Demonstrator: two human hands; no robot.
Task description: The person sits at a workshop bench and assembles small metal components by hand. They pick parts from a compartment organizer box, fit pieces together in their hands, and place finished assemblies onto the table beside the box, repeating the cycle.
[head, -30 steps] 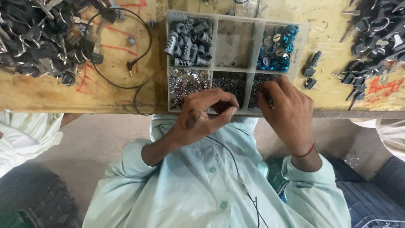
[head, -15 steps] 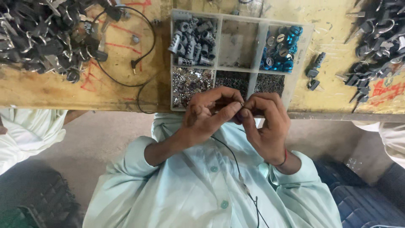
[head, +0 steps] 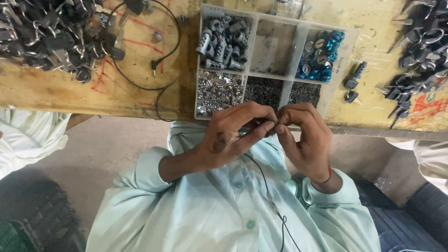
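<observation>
Left hand (head: 233, 137) and right hand (head: 303, 140) pinch a small part, hidden between fingertips, at 6 o'clock of compartment tray (head: 199, 65). Advise: keep grip steady, stay close to tray.

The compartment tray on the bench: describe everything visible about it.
The compartment tray is a pale, translucent, plastic-looking box with six cells in two rows, lying flat at the near edge of the wooden bench. Top row: grey cylinders, a nearly bare cell, blue-and-silver round parts. Bottom row: shiny metal bits and two cells of small dark pieces. The left hand and right hand overlap its near rim; contact is unclear.
</observation>
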